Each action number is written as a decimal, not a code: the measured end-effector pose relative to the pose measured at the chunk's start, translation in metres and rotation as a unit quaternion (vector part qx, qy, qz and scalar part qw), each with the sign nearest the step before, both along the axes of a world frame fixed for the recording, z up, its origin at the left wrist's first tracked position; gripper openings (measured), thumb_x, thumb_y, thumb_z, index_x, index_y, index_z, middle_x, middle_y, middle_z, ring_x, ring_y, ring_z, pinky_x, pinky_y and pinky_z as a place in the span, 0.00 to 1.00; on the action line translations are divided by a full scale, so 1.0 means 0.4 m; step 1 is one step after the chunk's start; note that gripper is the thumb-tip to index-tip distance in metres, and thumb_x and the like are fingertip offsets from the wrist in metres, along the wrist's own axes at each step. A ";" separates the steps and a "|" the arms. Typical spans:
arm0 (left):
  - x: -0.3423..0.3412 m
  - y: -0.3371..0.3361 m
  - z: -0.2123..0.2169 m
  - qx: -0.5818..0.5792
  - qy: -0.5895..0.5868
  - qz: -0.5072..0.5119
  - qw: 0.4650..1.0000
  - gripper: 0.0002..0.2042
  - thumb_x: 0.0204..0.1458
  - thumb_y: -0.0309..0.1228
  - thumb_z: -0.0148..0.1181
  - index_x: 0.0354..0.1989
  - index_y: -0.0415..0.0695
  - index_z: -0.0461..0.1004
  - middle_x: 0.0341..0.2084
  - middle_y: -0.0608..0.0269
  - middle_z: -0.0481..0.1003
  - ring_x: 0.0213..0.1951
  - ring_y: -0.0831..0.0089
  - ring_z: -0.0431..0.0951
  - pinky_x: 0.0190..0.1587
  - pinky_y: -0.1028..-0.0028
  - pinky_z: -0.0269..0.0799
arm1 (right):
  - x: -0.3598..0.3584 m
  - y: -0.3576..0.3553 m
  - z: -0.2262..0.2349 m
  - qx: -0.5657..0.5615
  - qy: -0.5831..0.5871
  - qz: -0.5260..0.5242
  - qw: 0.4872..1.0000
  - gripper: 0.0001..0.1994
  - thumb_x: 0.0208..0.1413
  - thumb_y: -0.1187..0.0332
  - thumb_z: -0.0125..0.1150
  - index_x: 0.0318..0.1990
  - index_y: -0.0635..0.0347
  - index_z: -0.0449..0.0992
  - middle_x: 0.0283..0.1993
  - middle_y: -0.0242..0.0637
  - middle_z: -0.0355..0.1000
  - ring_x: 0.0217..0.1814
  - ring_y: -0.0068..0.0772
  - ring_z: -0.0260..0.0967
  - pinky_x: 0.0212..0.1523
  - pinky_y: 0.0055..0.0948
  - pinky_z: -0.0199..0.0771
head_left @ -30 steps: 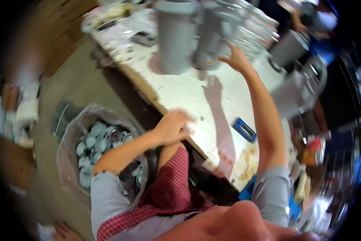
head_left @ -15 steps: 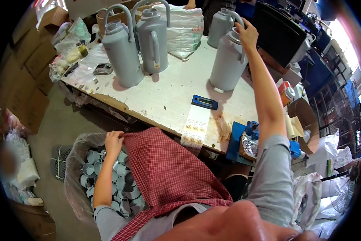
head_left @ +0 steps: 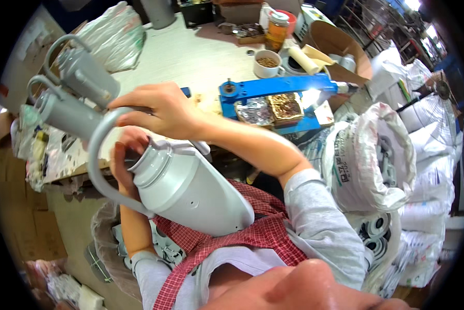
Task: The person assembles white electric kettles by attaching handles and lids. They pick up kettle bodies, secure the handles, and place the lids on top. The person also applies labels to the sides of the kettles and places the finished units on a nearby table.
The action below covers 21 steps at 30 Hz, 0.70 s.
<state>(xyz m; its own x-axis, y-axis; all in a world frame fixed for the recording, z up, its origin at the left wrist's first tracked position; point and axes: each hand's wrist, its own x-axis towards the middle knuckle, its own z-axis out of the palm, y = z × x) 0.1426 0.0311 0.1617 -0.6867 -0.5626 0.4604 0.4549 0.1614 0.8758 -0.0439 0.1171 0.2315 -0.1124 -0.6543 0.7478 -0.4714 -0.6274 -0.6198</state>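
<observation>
A grey vacuum jug shell (head_left: 193,191) with an arched carrying handle (head_left: 93,155) lies tilted across my front, its mouth pointing left and its base against my red checked apron (head_left: 180,235). My right hand (head_left: 164,109) is closed over the top of that handle. At the jug's neck, my left hand (head_left: 124,155) grips the rim, its fingers curled into the mouth and partly hidden. Beyond my hands, a similar grey jug (head_left: 69,111) and another grey jug (head_left: 90,75) stand at the left of the white table.
A blue hand-lever press (head_left: 278,88) sits at the table's right, beside a box of small brass-coloured parts (head_left: 286,107). Behind it are a white mug (head_left: 267,66) and an amber jar (head_left: 277,32). A sack (head_left: 340,160) stands right; a lined bin (head_left: 108,227) of grey parts is lower left.
The jug has come off the table to my front and tipped over, with my right hand on its handle. My left hand has left the apron's edge and taken the neck. My view has swung right.
</observation>
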 end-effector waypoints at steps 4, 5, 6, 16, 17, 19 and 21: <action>0.033 -0.013 -0.110 -0.049 -0.199 0.081 0.975 0.30 0.61 0.56 0.45 0.19 0.38 0.64 0.25 0.62 0.66 0.30 0.71 0.62 0.34 0.72 0.55 | -0.112 0.180 -0.245 0.090 -0.039 -0.131 0.986 0.18 0.52 0.70 0.67 0.52 0.56 0.78 0.49 0.41 0.76 0.53 0.41 0.74 0.54 0.34 0.73; 0.055 -0.033 -0.097 -0.087 -0.223 0.073 0.968 0.31 0.60 0.57 0.47 0.19 0.38 0.64 0.25 0.63 0.66 0.29 0.71 0.61 0.33 0.71 0.55 | -0.174 0.245 -0.311 0.208 -0.002 -0.143 0.968 0.16 0.52 0.70 0.66 0.50 0.57 0.79 0.47 0.39 0.77 0.51 0.40 0.75 0.52 0.34 0.74; 0.083 -0.050 -0.079 -0.206 -0.218 0.049 0.953 0.32 0.58 0.57 0.50 0.17 0.36 0.65 0.21 0.63 0.64 0.27 0.70 0.60 0.31 0.68 0.55 | -0.228 0.308 -0.346 0.283 -0.013 -0.169 0.944 0.13 0.53 0.70 0.65 0.47 0.57 0.80 0.44 0.39 0.78 0.47 0.41 0.77 0.49 0.34 0.75; 0.024 -0.132 0.001 -0.277 -0.346 -0.097 0.891 0.23 0.56 0.46 0.56 0.18 0.36 0.71 0.17 0.57 0.70 0.28 0.65 0.70 0.60 0.53 0.60 | -0.628 0.338 -0.646 0.277 0.208 -0.455 0.820 0.13 0.54 0.62 0.63 0.43 0.59 0.77 0.41 0.50 0.76 0.43 0.55 0.73 0.44 0.47 0.72; 0.029 -0.138 -0.006 -0.254 -0.354 -0.096 0.895 0.24 0.56 0.47 0.56 0.19 0.36 0.71 0.18 0.56 0.70 0.30 0.65 0.69 0.57 0.54 0.61 | -0.636 0.338 -0.652 0.291 0.214 -0.457 0.813 0.12 0.55 0.62 0.62 0.42 0.59 0.78 0.40 0.51 0.76 0.43 0.56 0.73 0.43 0.47 0.73; 0.058 -0.144 -0.023 -0.200 -0.377 -0.084 0.900 0.25 0.55 0.49 0.56 0.19 0.36 0.71 0.20 0.55 0.71 0.33 0.66 0.68 0.51 0.58 0.63 | -0.610 0.340 -0.630 0.318 0.229 -0.448 0.803 0.10 0.56 0.64 0.61 0.41 0.60 0.78 0.39 0.52 0.76 0.42 0.59 0.73 0.42 0.49 0.73; 0.112 -0.182 -0.043 -0.160 -0.452 -0.082 0.874 0.28 0.55 0.53 0.56 0.20 0.35 0.71 0.21 0.55 0.71 0.35 0.65 0.66 0.48 0.61 0.61 | -0.526 0.354 -0.527 0.507 0.169 -0.493 0.686 0.11 0.57 0.63 0.58 0.42 0.59 0.78 0.38 0.53 0.76 0.40 0.57 0.74 0.40 0.49 0.74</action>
<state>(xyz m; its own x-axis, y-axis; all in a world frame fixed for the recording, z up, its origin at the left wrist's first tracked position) 0.1875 -0.0416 0.1444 -0.9102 -0.3648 -0.1962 -0.3599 0.4617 0.8108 -0.2545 0.2588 0.0207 -0.8071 -0.5878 0.0554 -0.5808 0.7737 -0.2533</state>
